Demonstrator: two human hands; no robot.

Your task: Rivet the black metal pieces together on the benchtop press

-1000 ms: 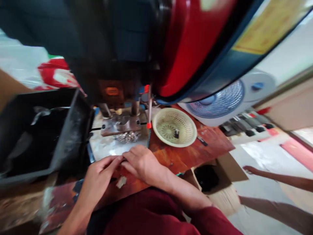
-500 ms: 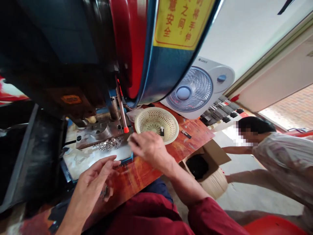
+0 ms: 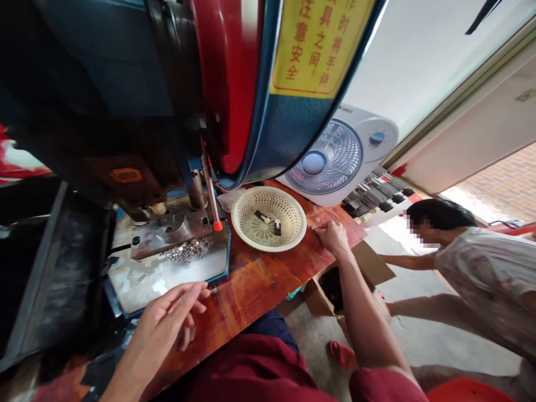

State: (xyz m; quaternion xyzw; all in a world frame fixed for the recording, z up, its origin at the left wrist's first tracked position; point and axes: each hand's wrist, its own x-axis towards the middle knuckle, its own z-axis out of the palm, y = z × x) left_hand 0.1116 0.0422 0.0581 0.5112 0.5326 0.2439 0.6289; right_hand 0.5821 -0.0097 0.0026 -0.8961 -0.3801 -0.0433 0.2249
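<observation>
At the worktop's far right edge, the right hand pinches a small part; the left hand hovers spread, empty. Best to grip the part firmly before lifting.

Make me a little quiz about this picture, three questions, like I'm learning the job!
1. True or false: the right hand is inside the basket.
2. How many small dark pieces lie in the basket?
3. Which is nearer to the pile of small shiny metal parts: A) the left hand, or B) the fan?

Key:
1. False. It rests on the red-brown tabletop to the right of the basket, near the table's far edge.
2. Two.
3. A. The left hand, fingers spread open, hovers at the near edge of the metal plate where the pile lies.
</observation>
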